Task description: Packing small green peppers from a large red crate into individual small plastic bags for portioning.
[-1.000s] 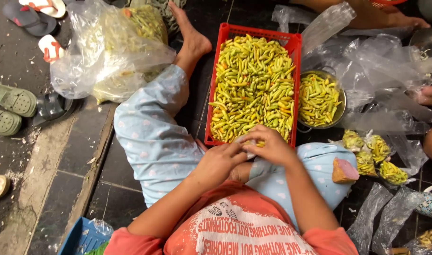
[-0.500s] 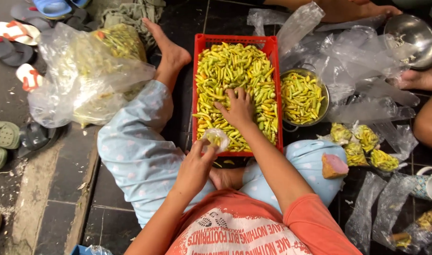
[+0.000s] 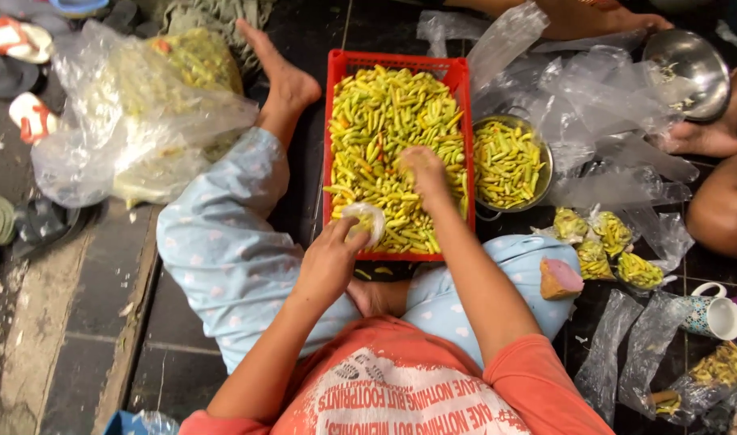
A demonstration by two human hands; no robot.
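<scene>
Big clear sack of chillies (image 3: 143,113) sits well off to the left of both hands, nobody touching it. Straight ahead is the red crate (image 3: 457,76), long axis running away from the person, heaped with green-yellow chillies (image 3: 384,121). The right hand (image 3: 423,165) is the nearer one, arm stretched forward, fingers curled down into the pile, though I can't tell if it's gripping any. Just right of it is a metal bowl (image 3: 545,145) of chillies. The left hand (image 3: 330,262) hangs back at the crate's near edge, pinching a small clear bag (image 3: 367,221) open, so the hands are apart
</scene>
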